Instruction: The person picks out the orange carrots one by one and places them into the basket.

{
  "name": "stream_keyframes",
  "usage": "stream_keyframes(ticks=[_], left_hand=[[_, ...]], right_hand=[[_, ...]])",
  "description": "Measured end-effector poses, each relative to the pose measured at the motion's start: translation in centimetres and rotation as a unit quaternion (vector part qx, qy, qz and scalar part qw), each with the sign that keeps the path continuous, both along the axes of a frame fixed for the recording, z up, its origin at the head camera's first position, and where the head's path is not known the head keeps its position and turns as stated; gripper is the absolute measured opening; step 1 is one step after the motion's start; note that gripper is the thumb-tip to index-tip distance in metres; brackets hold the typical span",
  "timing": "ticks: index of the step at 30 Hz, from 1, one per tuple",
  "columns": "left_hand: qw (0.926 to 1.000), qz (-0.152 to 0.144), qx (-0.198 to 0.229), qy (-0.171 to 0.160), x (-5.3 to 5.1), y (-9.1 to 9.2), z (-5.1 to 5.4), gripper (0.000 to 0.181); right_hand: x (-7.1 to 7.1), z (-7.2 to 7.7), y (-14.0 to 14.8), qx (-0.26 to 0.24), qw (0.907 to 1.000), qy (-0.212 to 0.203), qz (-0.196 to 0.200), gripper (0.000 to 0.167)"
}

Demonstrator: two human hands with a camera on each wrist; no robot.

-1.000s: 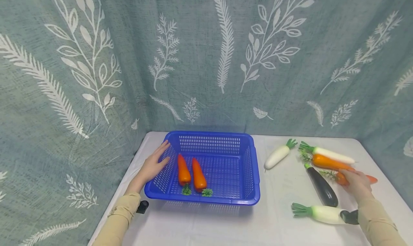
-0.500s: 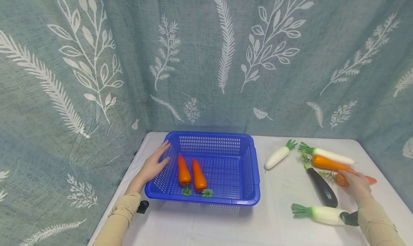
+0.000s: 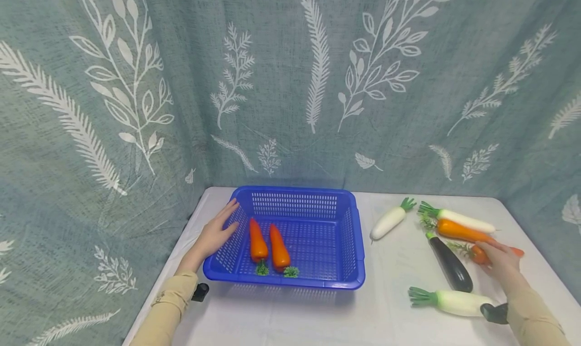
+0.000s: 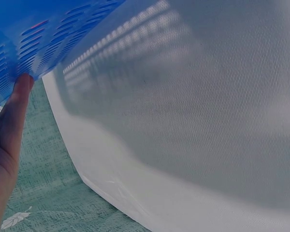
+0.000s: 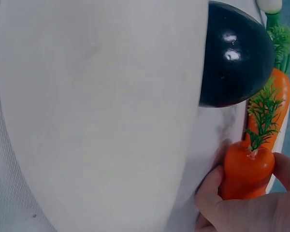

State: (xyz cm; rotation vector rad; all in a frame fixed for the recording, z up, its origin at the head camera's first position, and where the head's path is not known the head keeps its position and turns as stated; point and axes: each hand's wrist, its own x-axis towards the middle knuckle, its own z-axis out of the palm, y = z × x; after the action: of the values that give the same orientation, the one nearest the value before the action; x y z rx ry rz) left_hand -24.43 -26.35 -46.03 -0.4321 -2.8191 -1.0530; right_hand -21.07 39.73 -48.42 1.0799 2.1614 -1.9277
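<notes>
Right grip [image 3: 501, 261] pinching an orange carrot [image 5: 249, 176], eggplant [image 3: 450, 264] at its nine o'clock | left grip [image 3: 215, 235] spread at nine o'clock on the blue basket [image 3: 313, 245], two carrots [image 3: 279, 247] inside toward eight!

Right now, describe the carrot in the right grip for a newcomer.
From the blue basket, go right to the black eggplant. The orange carrot just right of it is yours; unlike the carrot behind it, it's pinched in the right grip.
</notes>
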Motion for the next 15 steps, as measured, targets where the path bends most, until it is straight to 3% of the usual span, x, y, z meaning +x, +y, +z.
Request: stream_keyframes(ticks=[7, 11, 15], left_hand=[[1.0, -0.001, 0.003, -0.002, -0.17, -0.01, -0.13, 0.053], [1.0, 0.0, 0.0, 0.002, -0.2, -0.06, -0.15, 0.053], [1.0, 0.0, 0.002, 0.002, -0.3, -0.13, -0.23, 0.053]], right_hand=[[-0.12, -0.12, 0.5, -0.011, 0.9999, -0.008, 0.004, 0.08], [-0.13, -0.16, 0.6, -0.039, 0.999, -0.016, -0.014, 0.081], [-0.25, -0.28, 0.67, -0.035, 0.9988, -0.021, -0.025, 0.081]])
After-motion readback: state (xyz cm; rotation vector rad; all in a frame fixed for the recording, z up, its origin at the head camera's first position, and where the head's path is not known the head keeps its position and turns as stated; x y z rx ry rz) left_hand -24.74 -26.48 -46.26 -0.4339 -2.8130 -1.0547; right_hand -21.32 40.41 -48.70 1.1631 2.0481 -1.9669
